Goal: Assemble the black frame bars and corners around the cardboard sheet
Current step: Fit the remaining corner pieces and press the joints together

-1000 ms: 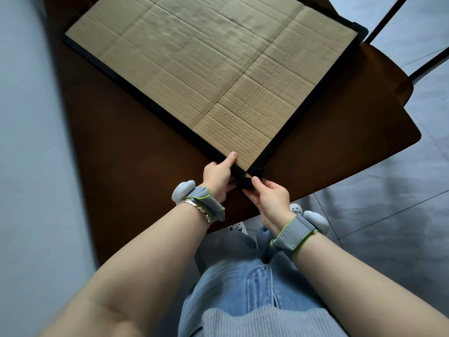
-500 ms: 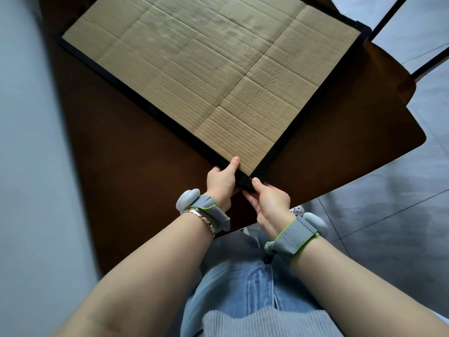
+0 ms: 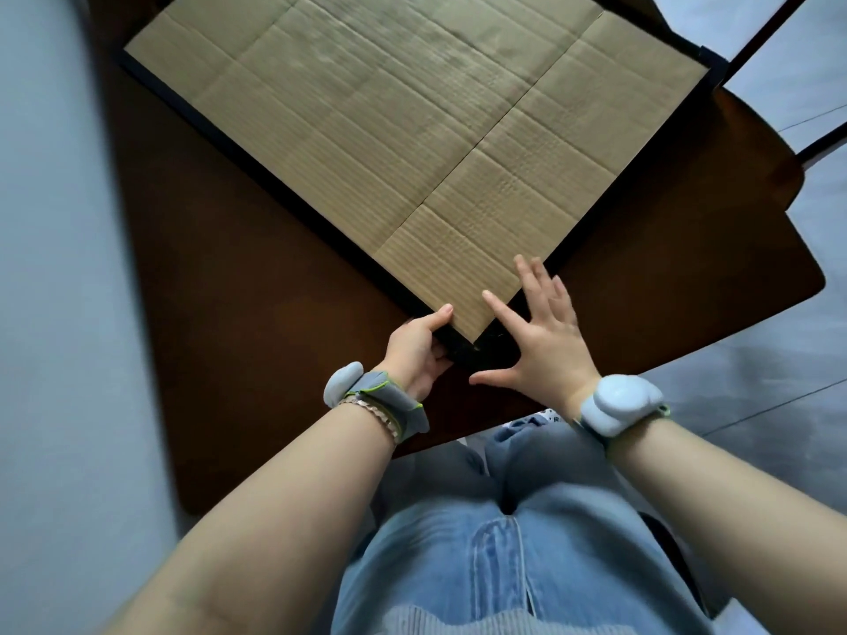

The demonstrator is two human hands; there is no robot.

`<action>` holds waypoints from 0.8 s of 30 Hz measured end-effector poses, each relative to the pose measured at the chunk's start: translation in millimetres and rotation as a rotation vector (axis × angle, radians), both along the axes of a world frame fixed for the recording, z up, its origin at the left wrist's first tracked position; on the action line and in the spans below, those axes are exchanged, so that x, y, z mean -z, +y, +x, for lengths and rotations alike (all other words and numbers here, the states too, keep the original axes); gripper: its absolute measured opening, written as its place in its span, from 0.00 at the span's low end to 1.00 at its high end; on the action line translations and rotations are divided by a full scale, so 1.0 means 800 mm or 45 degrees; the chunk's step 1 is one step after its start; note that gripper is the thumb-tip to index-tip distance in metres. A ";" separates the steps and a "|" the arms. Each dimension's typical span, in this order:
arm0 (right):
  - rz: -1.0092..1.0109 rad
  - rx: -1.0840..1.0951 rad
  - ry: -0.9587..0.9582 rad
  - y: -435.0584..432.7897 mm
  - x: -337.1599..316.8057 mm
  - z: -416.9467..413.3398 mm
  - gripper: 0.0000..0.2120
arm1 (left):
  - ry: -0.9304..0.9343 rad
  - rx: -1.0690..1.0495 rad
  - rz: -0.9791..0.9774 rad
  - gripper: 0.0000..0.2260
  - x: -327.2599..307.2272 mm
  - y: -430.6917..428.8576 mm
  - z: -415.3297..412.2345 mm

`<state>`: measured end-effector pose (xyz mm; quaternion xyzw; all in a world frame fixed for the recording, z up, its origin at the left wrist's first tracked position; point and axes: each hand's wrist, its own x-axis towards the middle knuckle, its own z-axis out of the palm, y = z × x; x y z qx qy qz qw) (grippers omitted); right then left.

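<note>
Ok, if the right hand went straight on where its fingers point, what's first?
The cardboard sheet: the right hand is spread over its near corner, fingers aimed across it. Whether it touches is unclear.

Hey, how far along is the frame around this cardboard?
Looks done: a left bar and right bar run along the cardboard sheet, and a far-right corner is on. In hand: the left hand grips the near corner; the right hand is spread open beside it. Left: probably seating that corner; the far edge is out of view.
</note>
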<state>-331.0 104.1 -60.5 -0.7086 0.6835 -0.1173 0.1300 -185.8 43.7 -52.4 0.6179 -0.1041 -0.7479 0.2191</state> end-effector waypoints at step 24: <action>0.033 -0.405 0.088 -0.040 0.012 -0.013 0.55 | 0.044 -0.093 0.018 0.04 0.000 0.001 -0.005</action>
